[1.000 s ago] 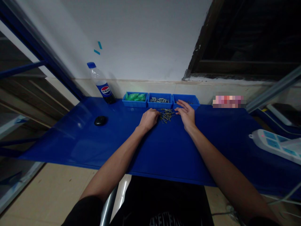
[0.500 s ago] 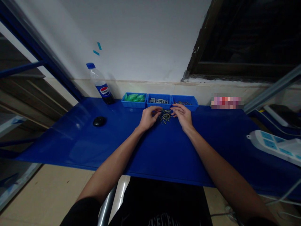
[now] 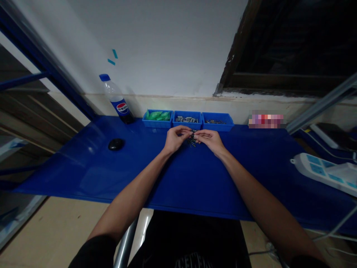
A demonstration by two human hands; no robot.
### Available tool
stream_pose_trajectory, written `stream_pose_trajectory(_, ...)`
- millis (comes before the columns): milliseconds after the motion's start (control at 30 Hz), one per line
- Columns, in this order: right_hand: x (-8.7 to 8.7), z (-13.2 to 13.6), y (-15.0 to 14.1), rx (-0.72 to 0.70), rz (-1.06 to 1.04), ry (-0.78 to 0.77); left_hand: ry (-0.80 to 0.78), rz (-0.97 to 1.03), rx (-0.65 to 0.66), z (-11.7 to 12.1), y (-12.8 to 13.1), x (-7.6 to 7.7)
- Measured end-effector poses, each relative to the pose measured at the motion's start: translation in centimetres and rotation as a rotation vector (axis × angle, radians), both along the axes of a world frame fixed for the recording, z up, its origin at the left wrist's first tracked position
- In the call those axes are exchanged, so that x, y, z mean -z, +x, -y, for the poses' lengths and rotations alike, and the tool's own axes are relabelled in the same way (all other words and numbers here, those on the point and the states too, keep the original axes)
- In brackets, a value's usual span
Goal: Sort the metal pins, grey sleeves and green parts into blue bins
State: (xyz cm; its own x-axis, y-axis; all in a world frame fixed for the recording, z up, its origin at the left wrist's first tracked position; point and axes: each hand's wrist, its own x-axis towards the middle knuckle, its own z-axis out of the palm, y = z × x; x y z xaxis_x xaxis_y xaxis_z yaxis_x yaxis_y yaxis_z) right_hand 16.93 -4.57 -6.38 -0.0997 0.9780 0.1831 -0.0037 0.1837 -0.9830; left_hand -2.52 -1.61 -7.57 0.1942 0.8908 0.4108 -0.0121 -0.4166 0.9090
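Left hand: the left hand (image 3: 175, 139), over the pile, fingertips narrowed; whether they grip a piece, cannot tell.
Right hand: the right hand (image 3: 212, 141), fingertips narrowed, meeting or nearly meeting the left's; grip likewise unclear.
Pile: thin metal pieces (image 3: 192, 143), loose on the blue surface (image 3: 189, 178), partly hidden beneath the fingers.
Bins: three, blue, in a row behind the hands; left bin (image 3: 157, 124) with green material (image 3: 158, 115), middle bin (image 3: 182, 125) with small grey parts (image 3: 187, 119), right bin (image 3: 217, 127) with thin pieces (image 3: 216, 121).
Bottle: blue-capped bottle (image 3: 118, 102), upright, left of the bins.
Black item: rounded black object (image 3: 116, 144), nearer than the bottle.
Far right: white power strip (image 3: 318, 167).
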Motion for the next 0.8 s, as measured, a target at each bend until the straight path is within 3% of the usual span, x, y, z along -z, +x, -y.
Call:
stream_pose_trajectory(167,-0.3,0.2,-0.2,-0.012,-0.056,-0.029,0.002,-0.069,0.015,0.5,0.1,-0.2)
stream_pose_trajectory(333,-0.1,-0.4,0.3,0.131,-0.036,0.033,0.277,-0.471,-0.183,0.8,-0.6,-0.3)
stream_pose_trajectory(500,0.1,-1.0,1.1,0.298,-0.049,0.087,0.479,-0.785,-0.063,0.2,-1.3,0.5)
stream_pose_trajectory(800,0.2,-1.1,1.3,0.306,-0.034,0.048,0.471,-0.852,-0.085,0.3,-1.3,0.5)
